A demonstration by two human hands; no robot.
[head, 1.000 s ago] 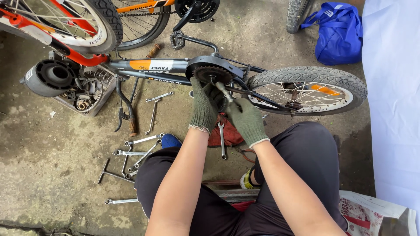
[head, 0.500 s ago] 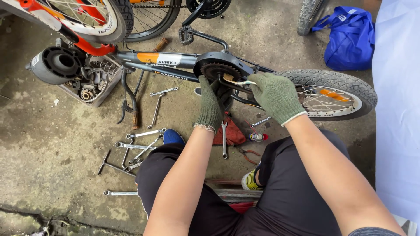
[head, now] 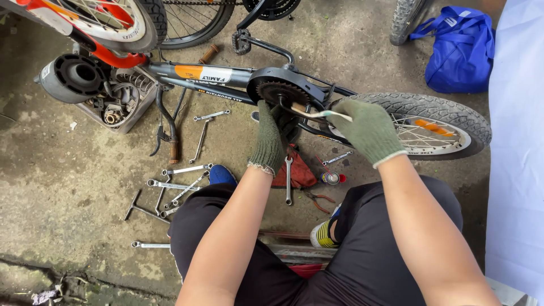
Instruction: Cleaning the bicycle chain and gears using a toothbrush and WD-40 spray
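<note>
Bicycle, small and lying on its side across the upper half of the frame, has its rear wheel at the right and its chainring at centre, on stained concrete. You sit over it, knees wide, with loose spanners strewn at lower left and a blue bag at upper right. Your left hand, in a green knit glove, curls its fingers shut around the chain just below the chainring. Your right hand, gloved alike, closes on a thin pale tool, seemingly a brush or stick, its tip at the chainring; the glove hides the exact pinch. Hold the chain taut with the left and keep the tool's tip low against the teeth, working in short strokes. Compared with half a second ago, your right hand has dropped lower and nearer the sprocket, while the left has hardly shifted.
</note>
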